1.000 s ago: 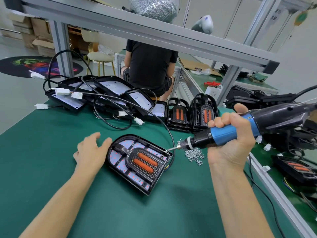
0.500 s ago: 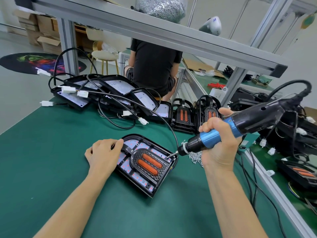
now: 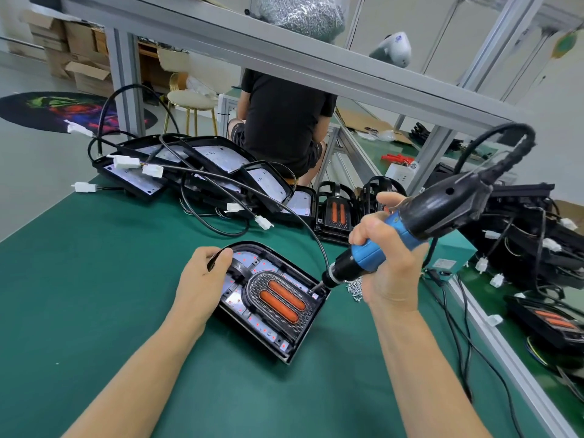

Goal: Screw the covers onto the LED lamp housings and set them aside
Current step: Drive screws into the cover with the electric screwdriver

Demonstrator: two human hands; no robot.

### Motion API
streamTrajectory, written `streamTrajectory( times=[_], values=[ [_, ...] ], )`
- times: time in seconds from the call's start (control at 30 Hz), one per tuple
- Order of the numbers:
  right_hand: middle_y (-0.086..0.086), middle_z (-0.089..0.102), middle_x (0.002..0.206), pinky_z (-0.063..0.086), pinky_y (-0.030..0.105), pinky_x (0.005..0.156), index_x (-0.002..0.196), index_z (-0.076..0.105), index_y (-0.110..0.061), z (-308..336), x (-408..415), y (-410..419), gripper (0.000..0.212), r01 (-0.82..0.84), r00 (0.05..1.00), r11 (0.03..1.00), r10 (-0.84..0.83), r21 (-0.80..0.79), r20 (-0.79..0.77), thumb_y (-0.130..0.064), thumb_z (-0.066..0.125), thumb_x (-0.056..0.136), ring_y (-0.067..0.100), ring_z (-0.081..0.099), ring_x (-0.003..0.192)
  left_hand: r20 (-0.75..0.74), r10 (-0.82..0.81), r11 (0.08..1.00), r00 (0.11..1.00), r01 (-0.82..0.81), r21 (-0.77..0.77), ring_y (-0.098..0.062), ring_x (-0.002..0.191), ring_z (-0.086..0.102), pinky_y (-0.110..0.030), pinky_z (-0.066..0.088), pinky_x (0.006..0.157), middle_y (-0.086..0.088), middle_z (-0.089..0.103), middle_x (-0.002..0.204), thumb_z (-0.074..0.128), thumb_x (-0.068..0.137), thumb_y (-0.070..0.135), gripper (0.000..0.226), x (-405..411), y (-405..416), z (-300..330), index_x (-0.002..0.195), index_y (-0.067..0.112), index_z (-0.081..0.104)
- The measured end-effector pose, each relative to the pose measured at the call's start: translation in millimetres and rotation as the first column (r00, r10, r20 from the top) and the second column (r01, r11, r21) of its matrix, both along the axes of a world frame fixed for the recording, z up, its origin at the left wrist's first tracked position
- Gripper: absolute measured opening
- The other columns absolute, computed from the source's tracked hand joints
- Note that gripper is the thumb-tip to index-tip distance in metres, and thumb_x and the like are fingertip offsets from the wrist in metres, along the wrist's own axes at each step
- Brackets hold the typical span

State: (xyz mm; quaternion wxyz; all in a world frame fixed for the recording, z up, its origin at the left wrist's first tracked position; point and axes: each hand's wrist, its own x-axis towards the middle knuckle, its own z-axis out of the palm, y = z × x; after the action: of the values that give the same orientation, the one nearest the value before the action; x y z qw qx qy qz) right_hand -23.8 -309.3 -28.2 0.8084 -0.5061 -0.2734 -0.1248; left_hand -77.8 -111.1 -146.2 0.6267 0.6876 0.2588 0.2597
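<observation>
Lamp housing (image 3: 271, 298): flat on green bench mat (image 3: 94, 295), cover fitted.
Left hand (image 3: 202, 279): fingers curled over housing's rounded end.
Right hand (image 3: 387, 260): clamped round electric screwdriver (image 3: 407, 226); bit at housing's far corner.
Loose screws (image 3: 355, 287): just beside housing.

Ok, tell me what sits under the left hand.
The left hand grips the rounded far end of the lamp housing on the green mat. The rim and LED board beneath the palm are covered, so unseen.

- Left hand (image 3: 202, 284), at 9 o'clock of frame centre, curls its fingers over a rim.
- Right hand (image 3: 387, 263), at 3 o'clock, fist wrapped round a tool grip.
</observation>
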Motion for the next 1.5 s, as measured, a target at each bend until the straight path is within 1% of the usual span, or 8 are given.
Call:
streamTrajectory(
  times=[0.27,0.37,0.5,0.67,0.83,1.03,1.2,1.5],
  values=[
    [-0.001,0.057,0.071,0.047,0.033,0.078,0.086,0.057,-0.026,7,3,-14,0.024,-0.028,0.997,0.988,0.017,-0.149,-0.074,-0.006,0.062,0.074,0.023,0.055,0.074,0.038,0.015,0.998,0.999,-0.013,-0.059,-0.01,0.097,0.055,-0.022,0.037,0.083,0.008,0.061,0.102,0.056,0.094,0.031,0.02,1,1,-5,0.106,0.015,0.058],
    [-0.005,0.058,0.066,0.045,0.037,0.076,0.093,0.051,-0.019,7,2,-14,0.024,-0.045,0.993,0.988,0.029,-0.145,-0.111,-0.007,0.063,0.077,0.022,0.053,0.068,0.036,0.022,0.998,0.999,-0.019,-0.062,-0.005,0.091,0.055,-0.017,0.037,0.075,0.011,0.061,0.099,0.056,0.094,0.032,0.019,3,1,-6,0.104,0.016,0.059],
    [-0.002,0.053,0.064,0.045,0.033,0.069,0.098,0.05,-0.018,5,-3,-8,0.033,0.006,0.994,0.994,-0.017,-0.11,-0.107,-0.004,0.062,0.072,0.02,0.051,0.063,0.041,0.028,0.998,0.999,-0.026,-0.059,-0.002,0.091,0.054,-0.016,0.036,0.075,0.014,0.059,0.098,0.056,0.094,0.032,0.018,1,1,-8,0.104,0.017,0.058],
    [-0.004,0.054,0.062,0.043,0.032,0.066,0.072,0.058,-0.033,3,-4,-2,0.034,0.05,0.995,0.994,-0.059,-0.092,-0.087,0.001,0.062,0.071,0.022,0.047,0.066,0.032,0.033,0.998,0.999,-0.031,-0.056,-0.001,0.09,0.053,-0.02,0.036,0.078,0.015,0.058,0.097,0.056,0.094,0.033,0.018,1,1,-8,0.103,0.018,0.057],
    [-0.002,0.053,0.06,0.042,0.032,0.065,0.058,0.06,-0.028,2,-5,-1,0.03,0.07,0.995,0.99,-0.078,-0.119,-0.065,0.0,0.06,0.07,0.024,0.046,0.065,0.029,0.032,0.998,0.999,-0.031,-0.054,0.002,0.089,0.053,-0.02,0.036,0.078,0.016,0.058,0.097,0.056,0.094,0.034,0.018,1,1,-9,0.103,0.019,0.057],
    [-0.003,0.053,0.062,0.043,0.03,0.063,0.063,0.059,-0.027,1,-4,0,0.034,-0.061,0.998,0.984,0.061,-0.17,-0.007,0.006,0.057,0.071,0.019,0.047,0.061,0.037,0.032,0.998,0.999,-0.029,-0.061,0.006,0.087,0.052,-0.013,0.036,0.071,0.017,0.058,0.095,0.055,0.094,0.032,0.016,2,1,-7,0.102,0.019,0.057],
    [-0.006,0.053,0.062,0.043,0.028,0.062,0.069,0.059,-0.03,2,-5,2,0.031,-0.133,0.99,0.966,0.14,-0.221,0.013,0.001,0.061,0.069,0.017,0.047,0.059,0.038,0.021,0.995,0.999,-0.017,-0.099,0.001,0.085,0.055,-0.021,0.04,0.076,0.012,0.062,0.095,0.057,0.094,0.027,0.015,3,2,-5,0.102,0.015,0.061],
    [-0.003,0.054,0.063,0.045,0.025,0.063,0.094,0.06,-0.021,1,-7,-4,0.032,-0.083,0.996,0.992,0.08,-0.098,-0.029,0.005,0.057,0.075,0.017,0.05,0.061,0.031,0.031,0.997,0.999,-0.029,-0.065,0.003,0.087,0.055,-0.021,0.039,0.079,0.014,0.062,0.094,0.057,0.094,0.026,0.013,0,2,-4,0.101,0.016,0.062]
  ],
)
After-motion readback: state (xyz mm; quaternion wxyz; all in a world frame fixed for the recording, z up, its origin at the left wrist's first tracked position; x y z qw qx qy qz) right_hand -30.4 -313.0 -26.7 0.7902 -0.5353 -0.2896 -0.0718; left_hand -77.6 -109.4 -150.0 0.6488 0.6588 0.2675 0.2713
